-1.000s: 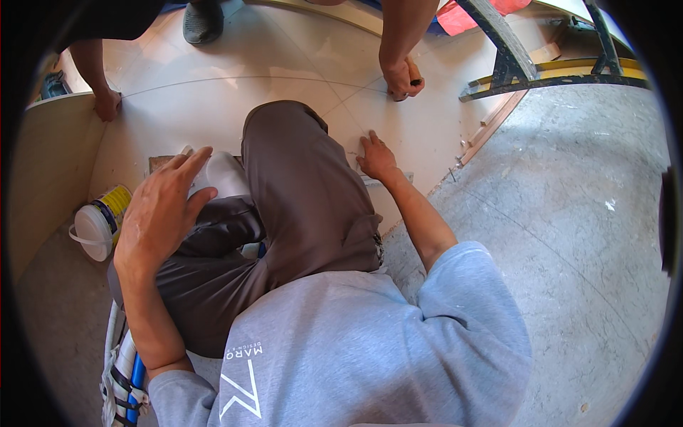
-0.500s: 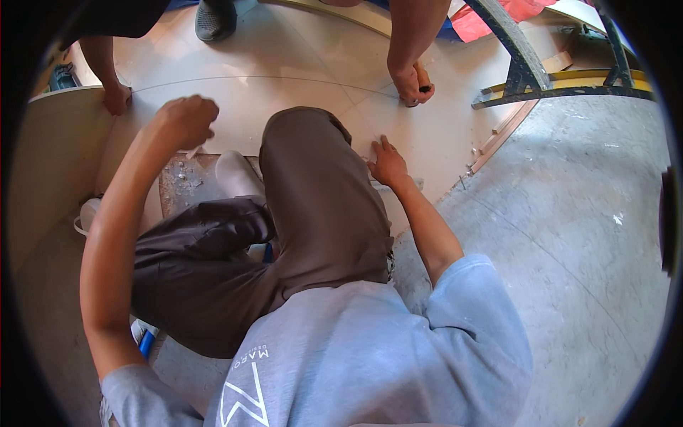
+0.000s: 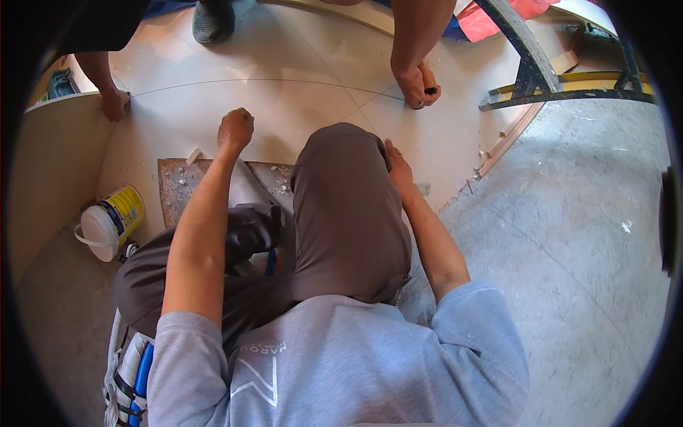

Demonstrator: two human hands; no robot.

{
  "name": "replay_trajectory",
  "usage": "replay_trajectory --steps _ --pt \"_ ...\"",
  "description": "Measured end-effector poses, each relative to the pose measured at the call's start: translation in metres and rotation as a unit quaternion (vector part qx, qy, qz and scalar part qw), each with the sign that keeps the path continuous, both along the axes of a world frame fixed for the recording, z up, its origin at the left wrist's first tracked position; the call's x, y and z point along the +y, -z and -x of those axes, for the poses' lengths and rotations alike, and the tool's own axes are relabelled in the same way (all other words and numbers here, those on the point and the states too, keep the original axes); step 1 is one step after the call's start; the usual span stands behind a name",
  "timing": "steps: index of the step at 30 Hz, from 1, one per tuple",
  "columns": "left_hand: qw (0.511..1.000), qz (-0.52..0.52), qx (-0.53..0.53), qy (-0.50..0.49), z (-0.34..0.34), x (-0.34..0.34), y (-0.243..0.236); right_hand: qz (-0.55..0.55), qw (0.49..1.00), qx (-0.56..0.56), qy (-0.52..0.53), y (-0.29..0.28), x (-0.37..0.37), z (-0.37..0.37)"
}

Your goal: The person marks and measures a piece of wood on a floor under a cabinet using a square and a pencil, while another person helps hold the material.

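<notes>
I am crouched over a large pale board (image 3: 306, 107) marked with a thin drawn arc. My left hand (image 3: 235, 130) is closed in a fist and rests on the board just past a grey metal plate (image 3: 178, 186). My right hand (image 3: 398, 167) lies beside my raised knee in brown trousers (image 3: 348, 213), fingers pressed flat on the board. I see nothing held in either hand. A co-worker's hand (image 3: 416, 85) at the far side grips a small dark marker on the arc. Another hand (image 3: 114, 104) of a co-worker presses on the board at the left.
A small white tub with a yellow label (image 3: 107, 224) lies on its side at the left. A dark metal frame (image 3: 562, 78) and wooden strips stand at the upper right. Grey concrete floor (image 3: 569, 249) spreads to the right. A curved pale panel (image 3: 50, 164) stands at the left.
My left arm has reached forward from above the plate, its open fingers closing into a fist on the board. My right hand stays beside the knee. The co-worker's hand stays on the arc.
</notes>
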State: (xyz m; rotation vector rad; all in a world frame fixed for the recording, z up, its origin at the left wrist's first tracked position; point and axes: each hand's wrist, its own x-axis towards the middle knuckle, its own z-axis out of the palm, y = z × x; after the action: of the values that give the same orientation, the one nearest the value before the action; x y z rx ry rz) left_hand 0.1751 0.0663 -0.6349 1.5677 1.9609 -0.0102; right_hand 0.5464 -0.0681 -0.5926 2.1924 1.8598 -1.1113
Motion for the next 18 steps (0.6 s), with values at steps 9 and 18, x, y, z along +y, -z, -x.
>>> replay_trajectory --steps 9,18 --pt "0.993 -0.103 0.032 -0.048 0.024 0.004 0.019 0.01 0.999 -0.024 -0.045 0.012 0.0 -0.002" --pt "0.984 -0.178 0.007 0.0 0.028 0.017 0.03 0.008 0.993 -0.072 -0.096 0.023 -0.001 -0.001"
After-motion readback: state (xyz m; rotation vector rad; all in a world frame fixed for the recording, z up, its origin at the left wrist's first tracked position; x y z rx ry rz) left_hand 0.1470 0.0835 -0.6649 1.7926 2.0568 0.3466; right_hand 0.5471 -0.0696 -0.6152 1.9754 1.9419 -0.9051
